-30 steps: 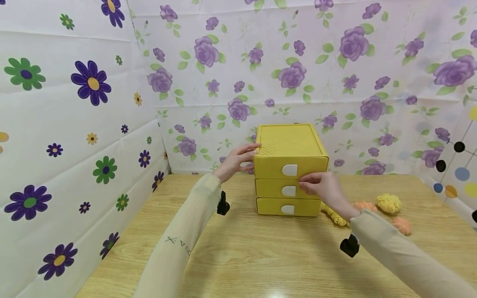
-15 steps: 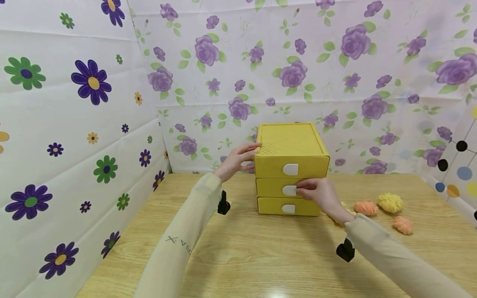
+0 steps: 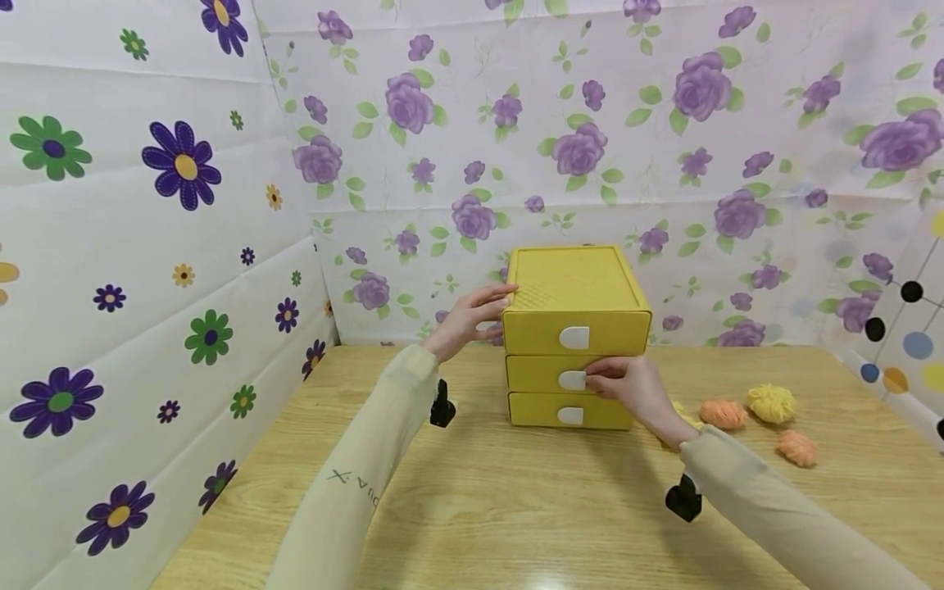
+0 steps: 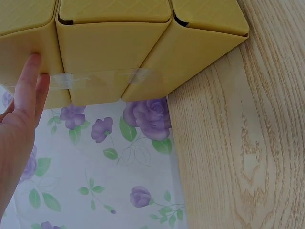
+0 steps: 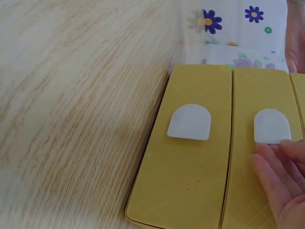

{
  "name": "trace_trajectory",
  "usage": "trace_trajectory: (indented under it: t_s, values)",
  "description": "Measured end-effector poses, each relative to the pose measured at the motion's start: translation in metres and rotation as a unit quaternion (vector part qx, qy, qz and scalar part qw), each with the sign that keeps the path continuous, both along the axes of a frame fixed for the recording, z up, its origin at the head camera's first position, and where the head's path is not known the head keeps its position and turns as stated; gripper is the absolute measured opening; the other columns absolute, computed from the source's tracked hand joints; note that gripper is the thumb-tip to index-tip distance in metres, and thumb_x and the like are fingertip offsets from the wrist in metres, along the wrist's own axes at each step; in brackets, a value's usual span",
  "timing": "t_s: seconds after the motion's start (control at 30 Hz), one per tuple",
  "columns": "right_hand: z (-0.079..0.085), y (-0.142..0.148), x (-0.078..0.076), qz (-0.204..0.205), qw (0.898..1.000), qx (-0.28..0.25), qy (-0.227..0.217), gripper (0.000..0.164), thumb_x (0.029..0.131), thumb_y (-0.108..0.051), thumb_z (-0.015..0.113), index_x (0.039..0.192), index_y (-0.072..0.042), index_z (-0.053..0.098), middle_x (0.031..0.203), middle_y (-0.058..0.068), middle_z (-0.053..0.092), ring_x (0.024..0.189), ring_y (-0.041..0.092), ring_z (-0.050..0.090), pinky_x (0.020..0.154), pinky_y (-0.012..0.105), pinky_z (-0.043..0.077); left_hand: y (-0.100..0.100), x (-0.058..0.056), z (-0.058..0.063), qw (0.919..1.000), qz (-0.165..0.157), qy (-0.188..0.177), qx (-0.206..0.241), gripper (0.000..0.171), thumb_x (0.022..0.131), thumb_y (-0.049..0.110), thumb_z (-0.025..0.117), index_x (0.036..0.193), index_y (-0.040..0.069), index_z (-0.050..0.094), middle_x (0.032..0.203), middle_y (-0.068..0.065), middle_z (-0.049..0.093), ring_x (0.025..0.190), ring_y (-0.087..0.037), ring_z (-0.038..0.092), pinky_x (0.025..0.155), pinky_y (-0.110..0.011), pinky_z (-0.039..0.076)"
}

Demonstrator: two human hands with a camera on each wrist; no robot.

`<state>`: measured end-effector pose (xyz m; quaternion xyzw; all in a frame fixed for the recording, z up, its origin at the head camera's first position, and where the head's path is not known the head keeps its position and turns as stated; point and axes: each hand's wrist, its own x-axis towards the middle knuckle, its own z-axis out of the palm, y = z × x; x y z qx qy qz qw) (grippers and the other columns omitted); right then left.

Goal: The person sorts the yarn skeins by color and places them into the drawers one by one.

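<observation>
A yellow cabinet [image 3: 575, 279] of three stacked drawers stands on the table, each drawer front bearing a white tab handle. All the drawers sit closed. My left hand [image 3: 468, 321] rests on the cabinet's left side with its fingers extended, the tips at the top edge. In the left wrist view those fingers [image 4: 29, 86] lie against the side wall of the top unit. With thumb and fingertips, my right hand [image 3: 630, 385] pinches the right edge of the middle drawer's handle [image 5: 271, 126]. The bottom drawer's handle [image 5: 190, 122] shows beside it.
To the right of the cabinet lie orange yarn bundles [image 3: 723, 414] and a yellow yarn bundle [image 3: 771, 403]. Another yellow yarn piece [image 3: 687, 414] is partly hidden behind my right wrist. A flowered cloth [image 3: 413, 205] hangs close behind the cabinet.
My right hand has moved slightly down and left, from beside the middle drawer's handle onto its edge. The left hand and the cabinet have stayed in place.
</observation>
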<state>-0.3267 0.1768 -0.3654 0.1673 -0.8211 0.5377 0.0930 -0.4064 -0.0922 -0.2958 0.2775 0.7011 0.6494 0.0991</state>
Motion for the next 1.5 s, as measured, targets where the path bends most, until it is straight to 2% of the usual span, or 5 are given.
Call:
trace_trajectory:
  t_s: [0.5, 0.73, 0.97, 1.2, 1.5]
  values:
    - [0.000, 0.004, 0.016, 0.027, 1.000, 0.014, -0.005, 0.013, 0.082, -0.004, 0.067, 0.091, 0.005, 0.069, 0.079, 0.011, 0.066, 0.077, 0.036, 0.062, 0.065, 0.042, 0.051, 0.002, 0.000, 0.000, 1.0000, 0.006, -0.001, 0.007, 0.037, 0.095, 0.021, 0.050, 0.132, 0.016, 0.049, 0.130, -0.002, 0.042, 0.112, -0.021, 0.044, 0.087, -0.046, 0.040]
    - [0.001, 0.004, 0.025, 0.030, 0.999, 0.032, -0.001, 0.011, 0.081, -0.004, 0.067, 0.089, 0.004, 0.070, 0.078, 0.009, 0.066, 0.069, 0.021, 0.064, 0.060, 0.031, 0.052, 0.002, 0.000, 0.000, 0.9999, 0.010, 0.002, 0.003, 0.037, 0.095, 0.022, 0.050, 0.132, 0.016, 0.049, 0.129, -0.004, 0.043, 0.110, -0.022, 0.046, 0.084, -0.039, 0.044]
    - [0.004, 0.005, 0.036, 0.036, 0.997, 0.060, 0.016, 0.010, 0.080, -0.007, 0.069, 0.087, 0.001, 0.071, 0.078, 0.007, 0.066, 0.069, 0.024, 0.063, 0.059, 0.029, 0.051, 0.002, 0.000, -0.001, 0.9999, 0.011, -0.002, 0.005, 0.037, 0.095, 0.022, 0.050, 0.132, 0.017, 0.049, 0.128, -0.004, 0.043, 0.109, -0.023, 0.047, 0.083, -0.039, 0.044]
    - [0.007, 0.005, 0.048, 0.041, 0.996, 0.071, 0.023, 0.011, 0.080, -0.010, 0.070, 0.087, -0.002, 0.072, 0.077, 0.004, 0.066, 0.071, 0.025, 0.062, 0.060, 0.037, 0.051, 0.002, 0.001, -0.001, 0.9999, 0.012, -0.003, 0.002, 0.037, 0.095, 0.022, 0.050, 0.132, 0.017, 0.049, 0.129, -0.003, 0.042, 0.110, -0.021, 0.045, 0.084, -0.038, 0.044]
    - [0.008, 0.006, 0.054, 0.044, 0.996, 0.078, 0.024, 0.011, 0.081, -0.010, 0.069, 0.088, -0.002, 0.072, 0.078, 0.004, 0.066, 0.068, 0.013, 0.062, 0.058, 0.026, 0.050, 0.003, 0.004, 0.001, 1.0000, 0.008, -0.001, 0.000, 0.038, 0.096, 0.022, 0.049, 0.133, 0.016, 0.047, 0.130, -0.003, 0.041, 0.111, -0.021, 0.044, 0.086, -0.041, 0.042]
